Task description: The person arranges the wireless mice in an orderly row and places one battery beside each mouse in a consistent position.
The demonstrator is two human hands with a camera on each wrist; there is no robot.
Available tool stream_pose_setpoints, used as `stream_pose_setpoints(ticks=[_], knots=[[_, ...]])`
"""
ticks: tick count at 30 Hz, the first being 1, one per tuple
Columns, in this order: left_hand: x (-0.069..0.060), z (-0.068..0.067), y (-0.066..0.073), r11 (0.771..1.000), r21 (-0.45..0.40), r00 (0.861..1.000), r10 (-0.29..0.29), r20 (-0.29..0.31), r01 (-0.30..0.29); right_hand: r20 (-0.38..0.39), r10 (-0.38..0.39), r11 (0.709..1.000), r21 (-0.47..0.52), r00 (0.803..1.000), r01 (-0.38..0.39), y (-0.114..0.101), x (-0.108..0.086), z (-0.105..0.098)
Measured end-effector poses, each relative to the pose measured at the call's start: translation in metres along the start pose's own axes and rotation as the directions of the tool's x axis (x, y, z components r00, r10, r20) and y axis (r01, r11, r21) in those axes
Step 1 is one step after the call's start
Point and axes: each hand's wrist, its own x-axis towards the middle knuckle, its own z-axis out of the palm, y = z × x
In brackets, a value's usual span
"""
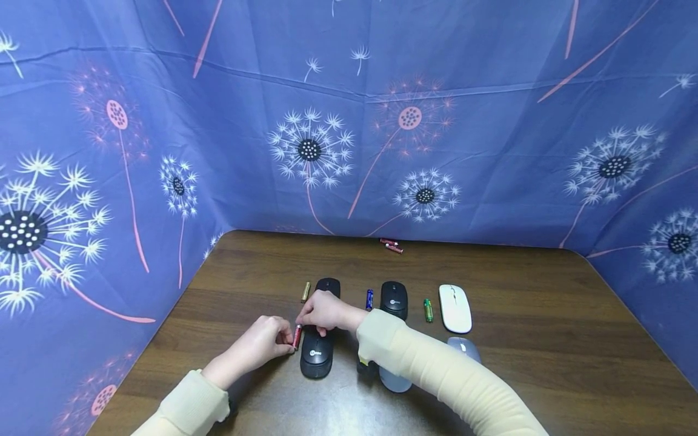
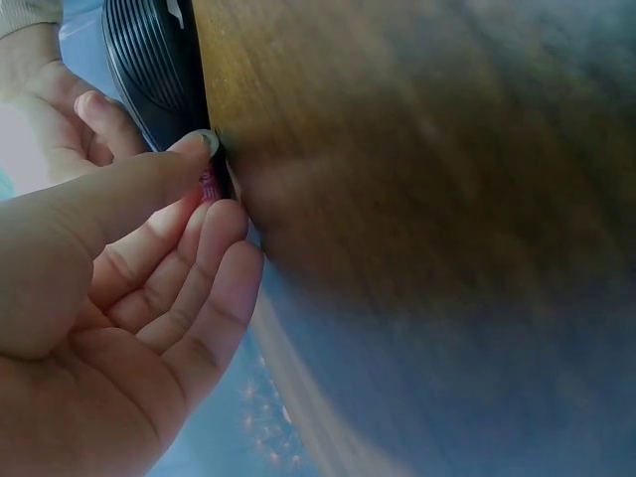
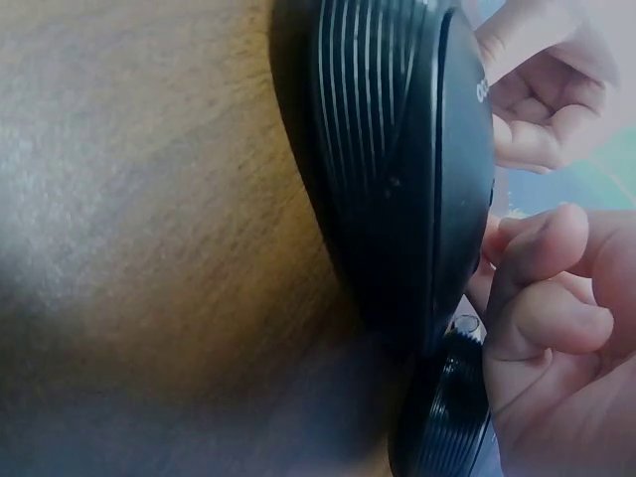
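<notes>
A red battery (image 1: 297,337) stands out at the left side of a black mouse (image 1: 316,352) on the brown table. My left hand (image 1: 264,339) pinches the battery's near end between thumb and fingers. At its far end are the fingertips of my right hand (image 1: 329,312), curled in a pinch, with the hand reaching over the mouse. In the left wrist view, only a sliver of the red battery (image 2: 209,186) shows between the left fingers. The black mouse (image 3: 397,179) hides the right fingertips in the right wrist view.
Beyond the right hand lie a gold battery (image 1: 306,292) and another black mouse (image 1: 328,284). Rightward are a blue battery (image 1: 369,300), a black mouse (image 1: 394,297), a green battery (image 1: 428,310), a white mouse (image 1: 455,309) and grey mice (image 1: 395,383). Red batteries (image 1: 394,248) lie at the back.
</notes>
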Motion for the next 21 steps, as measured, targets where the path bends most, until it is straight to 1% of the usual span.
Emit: stream_pose_setpoints(ticks=[6, 13, 21], knots=[[0.0013, -0.0002, -0.0005, 1.000, 0.004, 1.000, -0.006, 0.012, 0.006, -0.003, 0.010, 1.000, 0.011, 1.000, -0.010, -0.0005, -0.0005, 0.0001], [0.0013, -0.0007, -0.0007, 1.000, 0.014, 1.000, 0.010, 0.018, -0.010, -0.005, 0.024, 1.000, 0.013, 1.000, -0.024, 0.0014, -0.0012, 0.0003], [0.0017, -0.0026, -0.0001, 1.000, 0.006, 0.999, 0.016, 0.035, -0.016, 0.002, 0.031, 0.998, 0.049, 1.000, -0.031, 0.0013, -0.0042, -0.0025]])
